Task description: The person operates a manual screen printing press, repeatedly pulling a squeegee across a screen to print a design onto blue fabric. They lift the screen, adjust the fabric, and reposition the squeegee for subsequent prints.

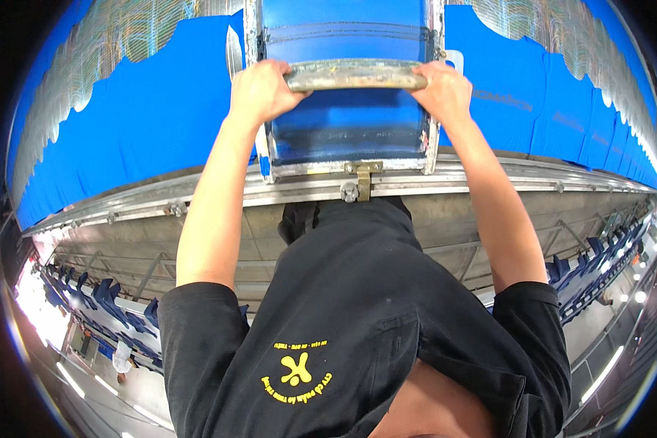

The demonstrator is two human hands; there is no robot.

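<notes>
My left hand [261, 91] and my right hand [447, 91] grip the two ends of a worn, stained squeegee [358, 75]. Its bar lies crosswise above a printing screen [347, 142] with blue mesh and dark smears near its close end. A scuffed metal frame [432, 150] surrounds the mesh. The frame's near edge carries a small metal bracket [363, 179] and meets a rail. Blue fabric [153, 102] lies flat to the left of the screen, and more blue fabric pieces [515, 95] spread out to the right. The squeegee's lower edge is hidden.
A long metal rail [482, 175] with small knobs runs along the table's near edge, close to my body. Shiny table surface [142, 36] shows beyond the fabric. Rows of dark blue pieces [591, 255] line another table behind me. A person in white [122, 358] is far off at lower left.
</notes>
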